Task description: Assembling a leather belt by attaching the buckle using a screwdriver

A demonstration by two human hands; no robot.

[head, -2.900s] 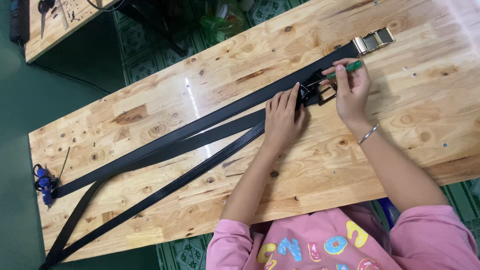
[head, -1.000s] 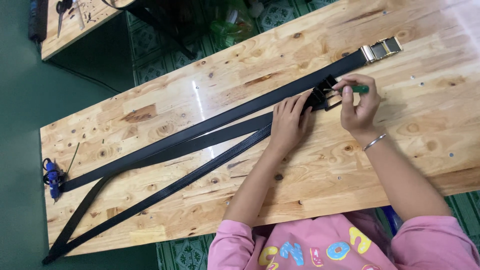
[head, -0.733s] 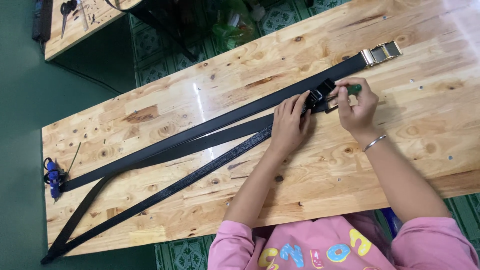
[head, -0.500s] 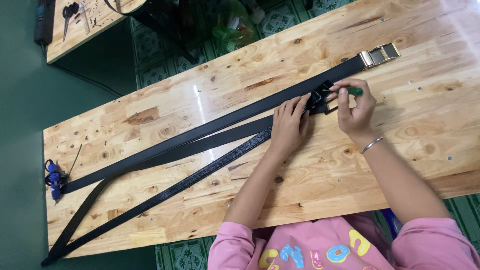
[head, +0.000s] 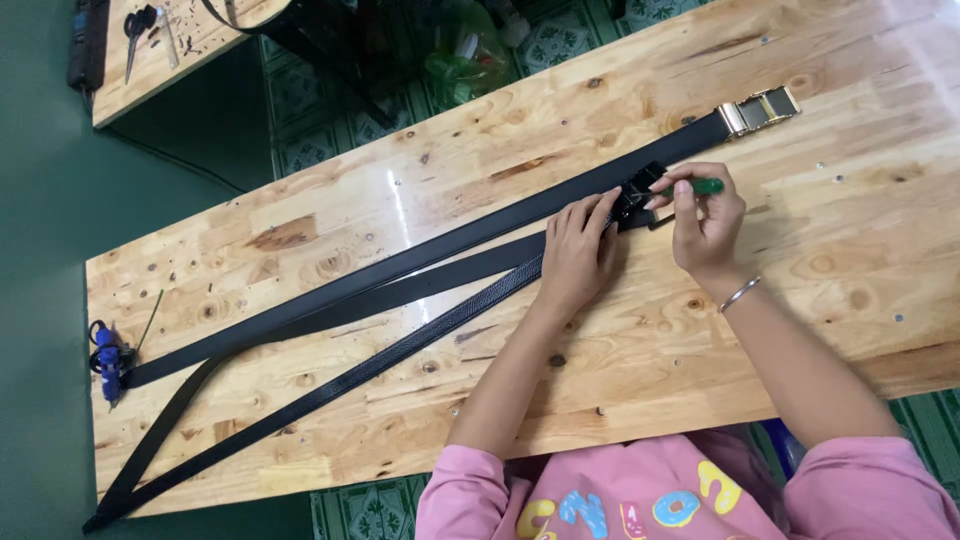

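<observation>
Buckle (head: 636, 197) half hidden under pressing left hand (head: 577, 252); right hand (head: 707, 222) pinching green-handled tool (head: 703, 187).

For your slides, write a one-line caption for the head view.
Left hand pins black belts on a wooden bench while right hand works a green-handled tool at a black buckle.

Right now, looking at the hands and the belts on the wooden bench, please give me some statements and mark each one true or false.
1. The left hand presses down on a black belt. True.
2. The right hand holds a red tool. False: the green-handled tool is green.
3. The gold buckle lies beyond the right hand, untouched. True.
4. The black buckle sits between the two hands. True.
5. The wooden bench carries only one belt. False: several black belts lie on it.
6. The blue tool lies beside the gold buckle. False: it lies at the opposite end.
</observation>
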